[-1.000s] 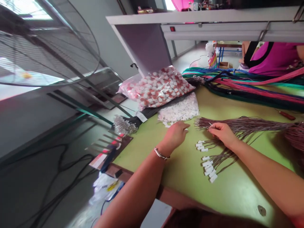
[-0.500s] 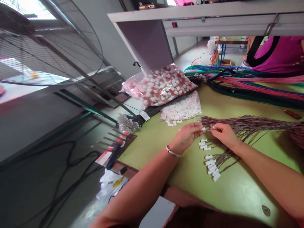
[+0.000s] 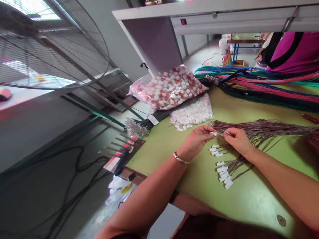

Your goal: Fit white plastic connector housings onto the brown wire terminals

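Pinched in the fingers of my left hand (image 3: 199, 138) is a small white connector housing (image 3: 213, 133). My right hand (image 3: 238, 140), just to its right, closes on thin brown wires whose bright ends (image 3: 221, 134) point at the housing. Whether a wire end sits inside the housing I cannot tell. Beneath and beside the hands lie several brown wires with white connectors (image 3: 223, 172) on their ends. Behind my right hand stretches a thick bundle of brown wires (image 3: 264, 127).
Bags of white-and-orange parts (image 3: 171, 88) and white connectors (image 3: 191, 111) lie on the green table (image 3: 159, 156). Coloured wires (image 3: 269, 83) run along the back, near a red-handled tool (image 3: 310, 118). A metal-pronged rack (image 3: 122, 146) sits at the left edge. A person in magenta (image 3: 296, 49) is beyond.
The white housing shows more clearly at my left fingertips, now turned toward the wire ends. Both hands stay close together; the whole view has shifted slightly.
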Tool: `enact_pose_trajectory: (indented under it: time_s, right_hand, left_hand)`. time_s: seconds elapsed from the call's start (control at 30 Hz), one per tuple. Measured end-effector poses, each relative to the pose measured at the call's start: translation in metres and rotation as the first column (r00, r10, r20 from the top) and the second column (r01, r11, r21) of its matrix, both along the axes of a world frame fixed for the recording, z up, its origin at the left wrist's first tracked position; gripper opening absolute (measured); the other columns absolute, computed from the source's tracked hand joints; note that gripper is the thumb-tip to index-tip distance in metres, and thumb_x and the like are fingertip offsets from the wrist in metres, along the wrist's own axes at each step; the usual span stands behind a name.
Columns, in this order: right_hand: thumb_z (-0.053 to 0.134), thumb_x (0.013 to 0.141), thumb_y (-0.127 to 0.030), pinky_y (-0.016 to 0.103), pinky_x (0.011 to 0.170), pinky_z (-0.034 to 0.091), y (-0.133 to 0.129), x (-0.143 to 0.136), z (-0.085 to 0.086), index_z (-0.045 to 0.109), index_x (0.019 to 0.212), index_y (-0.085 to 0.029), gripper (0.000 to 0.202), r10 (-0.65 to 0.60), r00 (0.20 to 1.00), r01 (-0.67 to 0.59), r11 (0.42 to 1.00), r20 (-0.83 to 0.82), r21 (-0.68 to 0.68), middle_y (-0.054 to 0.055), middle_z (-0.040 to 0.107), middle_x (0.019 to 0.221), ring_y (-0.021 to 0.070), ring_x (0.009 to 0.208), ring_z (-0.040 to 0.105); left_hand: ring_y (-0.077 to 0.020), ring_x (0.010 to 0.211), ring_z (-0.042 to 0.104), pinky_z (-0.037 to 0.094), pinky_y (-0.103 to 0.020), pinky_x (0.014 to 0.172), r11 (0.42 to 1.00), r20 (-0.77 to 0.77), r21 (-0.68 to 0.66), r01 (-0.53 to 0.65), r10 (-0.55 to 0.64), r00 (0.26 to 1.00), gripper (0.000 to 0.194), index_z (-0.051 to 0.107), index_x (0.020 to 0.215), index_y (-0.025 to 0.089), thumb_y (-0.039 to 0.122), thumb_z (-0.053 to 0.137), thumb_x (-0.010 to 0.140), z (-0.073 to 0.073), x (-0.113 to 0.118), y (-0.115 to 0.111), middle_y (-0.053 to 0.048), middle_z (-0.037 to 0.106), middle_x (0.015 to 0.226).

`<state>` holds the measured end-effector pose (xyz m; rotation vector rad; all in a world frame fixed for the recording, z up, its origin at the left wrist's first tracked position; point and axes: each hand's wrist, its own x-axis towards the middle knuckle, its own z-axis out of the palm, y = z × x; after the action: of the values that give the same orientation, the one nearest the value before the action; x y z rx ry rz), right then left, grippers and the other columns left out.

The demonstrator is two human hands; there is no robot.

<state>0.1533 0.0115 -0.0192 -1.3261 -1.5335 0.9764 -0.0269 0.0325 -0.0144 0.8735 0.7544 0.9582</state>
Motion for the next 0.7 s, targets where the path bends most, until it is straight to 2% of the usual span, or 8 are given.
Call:
enact_pose_trajectory:
  time_s: [0.3,0.47,0.53,0.7]
  right_hand:
    - [0.051,0.067,-0.026,0.021,0.048,0.027,-0.001,-0.001,0.0,0.057,0.059,-0.015,0.014,0.027,0.998,-0.028,0.999,0.062,0.019,-0.004,0.045,0.051,0.0078,0.049,0.034]
    - [0.052,0.067,-0.022,0.021,0.049,0.028,-0.002,-0.001,-0.006,0.057,0.06,-0.016,0.01,0.013,0.978,-0.029,0.997,0.206,0.074,-0.004,0.047,0.051,0.0081,0.049,0.037]
    - [0.052,0.068,-0.021,0.021,0.05,0.029,-0.002,0.0,-0.008,0.059,0.064,-0.016,0.009,0.036,0.965,-0.062,0.994,0.261,0.091,-0.003,0.052,0.054,0.0086,0.051,0.04]
    - [0.053,0.066,-0.021,0.021,0.052,0.031,0.002,0.004,-0.005,0.059,0.064,-0.016,0.008,0.067,0.98,-0.077,0.996,0.189,0.048,-0.003,0.052,0.055,0.0092,0.053,0.041]
  left_hand:
    - [-0.0091,0.073,0.061,0.048,-0.024,0.076,0.999,-0.04,0.052,0.006,-0.004,0.999,0.015,0.065,0.075,0.013,0.011,0.073,0.063,-0.001,0.001,-0.001,-0.002,0.067,0.078]
    - [-0.0099,0.067,0.06,0.048,-0.024,0.069,0.975,-0.259,0.214,-0.054,0.11,0.96,0.013,0.065,0.071,0.013,0.011,0.073,0.061,-0.005,0.01,-0.005,-0.002,0.067,0.072]
    - [-0.0103,0.065,0.059,0.048,-0.024,0.066,0.97,-0.31,0.232,-0.068,0.14,0.94,0.011,0.066,0.071,0.013,0.013,0.073,0.062,-0.006,0.015,-0.007,-0.002,0.066,0.069]
    - [-0.0107,0.068,0.06,0.048,-0.026,0.072,0.982,-0.226,0.17,-0.078,0.116,0.967,0.014,0.067,0.072,0.013,0.015,0.074,0.06,-0.007,0.016,-0.008,-0.002,0.067,0.073]
